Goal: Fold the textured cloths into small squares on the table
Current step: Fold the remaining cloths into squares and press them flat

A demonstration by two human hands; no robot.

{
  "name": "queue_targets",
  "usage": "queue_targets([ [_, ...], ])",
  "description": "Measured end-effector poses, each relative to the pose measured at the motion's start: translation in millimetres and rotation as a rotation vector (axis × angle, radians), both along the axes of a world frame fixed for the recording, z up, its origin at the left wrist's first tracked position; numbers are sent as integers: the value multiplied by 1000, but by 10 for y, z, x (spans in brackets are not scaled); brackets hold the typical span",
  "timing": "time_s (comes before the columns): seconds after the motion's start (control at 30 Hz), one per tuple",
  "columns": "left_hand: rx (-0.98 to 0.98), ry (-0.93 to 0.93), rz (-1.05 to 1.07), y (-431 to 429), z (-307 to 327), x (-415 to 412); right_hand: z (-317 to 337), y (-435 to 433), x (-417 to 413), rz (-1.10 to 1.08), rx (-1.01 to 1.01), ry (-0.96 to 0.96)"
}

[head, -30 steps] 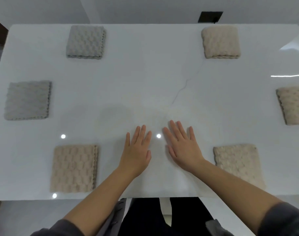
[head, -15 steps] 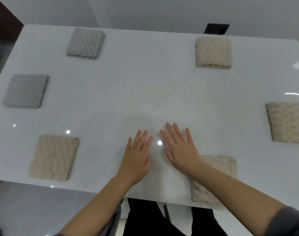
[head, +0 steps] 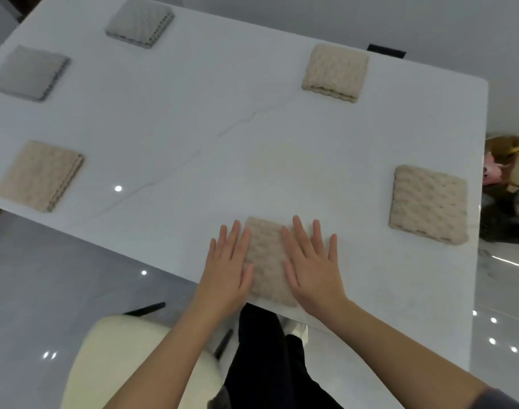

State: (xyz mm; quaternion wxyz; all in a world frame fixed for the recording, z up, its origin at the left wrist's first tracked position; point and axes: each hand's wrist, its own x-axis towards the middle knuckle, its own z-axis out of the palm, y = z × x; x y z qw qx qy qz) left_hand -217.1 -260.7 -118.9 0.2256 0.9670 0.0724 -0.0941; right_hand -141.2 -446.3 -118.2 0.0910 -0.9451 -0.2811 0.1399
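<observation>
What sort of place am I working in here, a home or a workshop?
Most likely a home dining area: a white marble-look table, a cream cushioned chair beside its near edge, and a glossy floor reflecting small ceiling lights.

Head-worn view, close and steeply down onto the table (head: 193, 119)

I see table top (head: 193, 113) glossy, smooth, marble-look w/ grey veins; cloth (head: 265, 261) btm centre matt, bumpy fabric; floor (head: 45, 276) lower left glossy too.
</observation>
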Motion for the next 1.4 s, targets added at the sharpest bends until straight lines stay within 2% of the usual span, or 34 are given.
queue_targets([
  [0.13,34,-2,-29,-15,-125,134,-160,52,-168,-36,1,26],
  [0.3,128,-21,-166,23,-266,228,-278,183,-260,-140,3,-27],
  [0.57,129,-95,-233,108,-317,297,-376,303,-394,-320,31,-22],
  [0.8,143,-64,-303,217,-310,390,-366,439,-370,-372,45,24],
  [1.23,174,-61,-324,145,-328,406,-346,484,-341,-311,12,42],
  [1.33,129,-106,-302,226,-258,352,-247,283,-261,-283,23,27],
  [1.4,145,-175,-396,289,-211,270,-172,134,-60,-255,62,57],
])
